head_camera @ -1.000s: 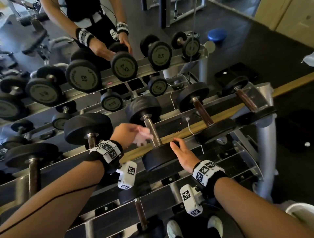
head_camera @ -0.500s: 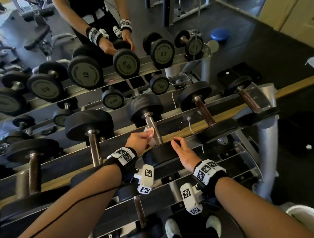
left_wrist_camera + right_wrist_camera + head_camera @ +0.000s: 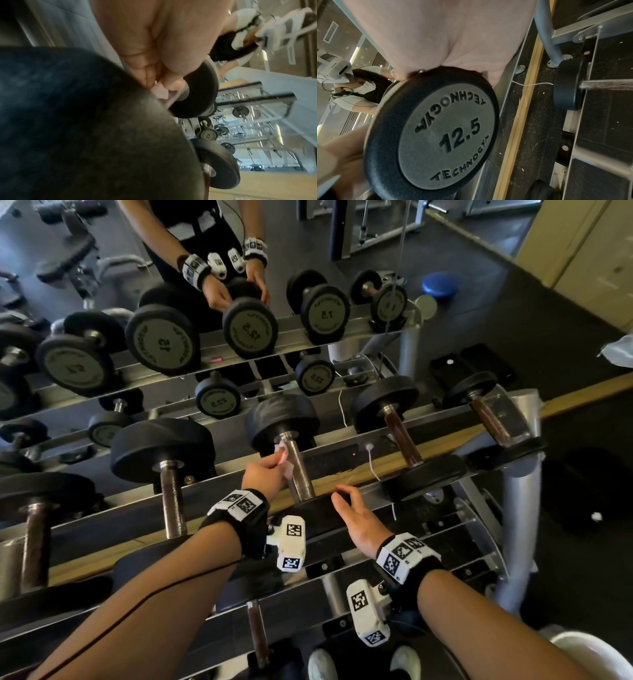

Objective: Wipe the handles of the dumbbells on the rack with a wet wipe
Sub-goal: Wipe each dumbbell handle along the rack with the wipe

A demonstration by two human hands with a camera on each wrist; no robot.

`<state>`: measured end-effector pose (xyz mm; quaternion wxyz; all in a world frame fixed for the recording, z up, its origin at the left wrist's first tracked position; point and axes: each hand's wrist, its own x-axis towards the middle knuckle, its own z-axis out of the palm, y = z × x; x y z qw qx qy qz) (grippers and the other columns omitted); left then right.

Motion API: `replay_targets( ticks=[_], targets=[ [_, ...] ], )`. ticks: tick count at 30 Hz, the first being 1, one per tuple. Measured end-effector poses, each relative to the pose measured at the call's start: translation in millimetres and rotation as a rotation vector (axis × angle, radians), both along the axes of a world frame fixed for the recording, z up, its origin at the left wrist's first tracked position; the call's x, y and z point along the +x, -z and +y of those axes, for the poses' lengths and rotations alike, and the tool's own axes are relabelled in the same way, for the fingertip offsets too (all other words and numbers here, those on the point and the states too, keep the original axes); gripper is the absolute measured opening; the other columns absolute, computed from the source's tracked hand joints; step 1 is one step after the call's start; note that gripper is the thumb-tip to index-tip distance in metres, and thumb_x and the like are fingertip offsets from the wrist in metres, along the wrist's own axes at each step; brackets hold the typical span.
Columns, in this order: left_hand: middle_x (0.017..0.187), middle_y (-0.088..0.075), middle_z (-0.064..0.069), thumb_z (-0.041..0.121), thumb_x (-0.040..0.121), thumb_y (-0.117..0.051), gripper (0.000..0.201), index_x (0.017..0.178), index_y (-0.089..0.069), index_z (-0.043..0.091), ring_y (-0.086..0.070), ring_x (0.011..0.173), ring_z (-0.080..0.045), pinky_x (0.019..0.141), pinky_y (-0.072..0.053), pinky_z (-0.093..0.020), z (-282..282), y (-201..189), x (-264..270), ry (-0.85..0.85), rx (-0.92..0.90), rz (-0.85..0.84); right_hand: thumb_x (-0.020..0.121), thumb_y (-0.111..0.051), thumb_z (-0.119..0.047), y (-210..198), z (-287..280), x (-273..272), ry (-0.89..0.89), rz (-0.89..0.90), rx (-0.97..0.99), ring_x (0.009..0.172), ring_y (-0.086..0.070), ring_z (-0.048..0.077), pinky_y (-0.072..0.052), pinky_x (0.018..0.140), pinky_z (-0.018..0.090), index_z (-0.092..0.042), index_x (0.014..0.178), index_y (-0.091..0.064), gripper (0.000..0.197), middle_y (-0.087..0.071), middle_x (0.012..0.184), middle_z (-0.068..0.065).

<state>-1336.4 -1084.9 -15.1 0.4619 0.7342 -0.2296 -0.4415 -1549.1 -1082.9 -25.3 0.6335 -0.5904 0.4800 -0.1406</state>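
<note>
Black dumbbells lie across a slanted steel rack (image 3: pixel 346 573). My left hand (image 3: pixel 277 455) pinches a small pale wet wipe (image 3: pixel 287 465) against the steel handle (image 3: pixel 299 475) of the 12.5 dumbbell, close to its far head (image 3: pixel 281 419). The left wrist view shows the wipe (image 3: pixel 159 92) bunched between fingers and thumb beside the handle. My right hand (image 3: pixel 342 498) holds the dumbbell's near head (image 3: pixel 318 520), fingers curled over its rim. In the right wrist view the palm (image 3: pixel 453 40) sits over the head's "12.5" face (image 3: pixel 440 135).
A larger dumbbell (image 3: pixel 162 453) lies to the left; two smaller ones with brown handles (image 3: pixel 402 438) (image 3: pixel 486 419) lie to the right. A mirror behind reflects the rack and the person. A lower tier holds another dumbbell (image 3: pixel 257 635). The rack post (image 3: pixel 517 525) stands at right.
My left hand brought the wipe onto the handle and slid it up toward the far head. The right hand stayed on the near head.
</note>
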Motion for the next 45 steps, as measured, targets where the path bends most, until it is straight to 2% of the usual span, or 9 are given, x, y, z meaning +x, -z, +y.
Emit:
replay_targets(
  ticks=[5, 11, 15, 20, 24, 31, 37, 41, 45],
  targets=[
    [0.106, -0.074, -0.014, 0.026, 0.093, -0.068, 0.019, 0.107, -0.077, 0.017, -0.07, 0.102, -0.031, 0.098, -0.053, -0.045, 11.3, -3.6, -4.4, 0.051, 0.056, 0.025, 0.1, -0.036, -0.053, 5.5, -2.7, 0.4, -0.014, -0.006, 0.021, 0.13, -0.045, 0.022, -0.035, 0.109, 0.036, -0.032, 0.142, -0.031, 0.048, -0.045, 0.144, 0.005],
    [0.101, -0.075, -0.011, 0.022, 0.095, -0.066, 0.019, 0.107, -0.076, 0.012, -0.069, 0.096, -0.026, 0.09, -0.056, -0.033, 39.4, -23.2, -13.7, 0.177, 0.092, 0.009, 0.099, -0.037, -0.055, 2.3, -3.7, 1.8, -0.012, 0.042, 0.027, 0.129, -0.046, 0.026, -0.037, 0.111, 0.047, -0.035, 0.139, -0.034, 0.045, -0.046, 0.143, 0.007],
    [0.111, -0.067, -0.025, -0.018, 0.092, -0.046, 0.037, 0.121, -0.064, -0.005, -0.064, 0.099, -0.032, 0.089, -0.055, -0.036, 50.1, -38.7, -15.5, 0.153, 0.012, 0.166, 0.099, -0.037, -0.055, -1.5, -7.3, 1.7, -0.043, 0.111, 0.01, 0.128, -0.046, 0.024, -0.036, 0.109, 0.039, -0.035, 0.139, -0.034, 0.045, -0.046, 0.144, 0.005],
    [0.095, -0.063, -0.013, -0.007, 0.096, -0.049, 0.02, 0.105, -0.058, 0.009, -0.06, 0.071, -0.019, 0.053, -0.052, -0.02, 58.8, -52.4, -20.8, -0.016, -0.046, 0.223, 0.098, -0.052, -0.043, -13.6, -24.6, -2.1, -0.147, 0.147, -0.048, 0.125, -0.048, 0.018, -0.037, 0.109, 0.036, -0.027, 0.141, -0.039, 0.048, -0.05, 0.142, 0.003],
    [0.093, -0.059, -0.018, -0.004, 0.094, -0.058, 0.011, 0.1, -0.059, 0.005, -0.055, 0.072, -0.02, 0.065, -0.048, -0.026, 57.8, -54.4, -25.9, 0.013, -0.098, 0.144, 0.09, -0.068, -0.013, -43.0, -51.3, 7.2, -0.191, 0.005, -0.182, 0.132, -0.045, 0.018, -0.035, 0.113, 0.037, -0.033, 0.131, -0.05, 0.05, -0.05, 0.142, 0.002],
    [0.083, -0.068, -0.011, 0.0, 0.08, -0.077, 0.038, 0.114, -0.066, 0.012, -0.065, 0.074, -0.02, 0.076, -0.057, -0.034, 45.2, -60.0, -44.8, -0.01, -0.144, -0.133, 0.081, -0.079, -0.026, -72.6, -76.6, 31.5, -0.411, -0.062, -0.3, 0.094, -0.064, 0.004, -0.046, 0.084, 0.013, -0.02, 0.104, -0.072, 0.025, -0.072, 0.099, -0.005],
    [0.093, -0.073, -0.005, -0.002, 0.078, -0.076, 0.043, 0.116, -0.065, 0.014, -0.068, 0.083, -0.014, 0.084, -0.054, -0.025, 40.9, -61.3, -50.0, -0.102, -0.066, -0.346, 0.084, -0.075, -0.019, -60.2, -96.8, 35.0, -0.392, -0.009, -0.34, 0.072, -0.062, 0.015, -0.05, 0.072, 0.031, -0.021, 0.075, -0.068, 0.012, -0.07, 0.076, 0.005],
    [0.102, -0.073, -0.007, 0.0, 0.081, -0.074, 0.036, 0.114, -0.066, 0.011, -0.067, 0.085, -0.013, 0.078, -0.051, -0.014, 50.5, -54.7, -57.2, -0.177, -0.037, -0.343, 0.086, -0.071, -0.022, -45.9, -113.8, 40.0, -0.286, 0.108, -0.39, 0.069, -0.06, 0.015, -0.043, 0.059, 0.017, -0.021, 0.077, -0.066, 0.011, -0.066, 0.07, -0.001],
    [0.1, -0.072, 0.011, 0.024, 0.081, -0.08, 0.029, 0.11, -0.071, 0.026, -0.067, 0.095, -0.005, 0.091, -0.049, -0.021, 72.5, -36.2, -66.0, -0.186, 0.073, -0.35, 0.086, -0.066, -0.017, -34.3, -130.5, 48.6, -0.126, 0.247, -0.383, 0.077, -0.057, 0.02, -0.039, 0.067, 0.024, -0.014, 0.095, -0.064, 0.009, -0.064, 0.083, 0.002]
  ],
)
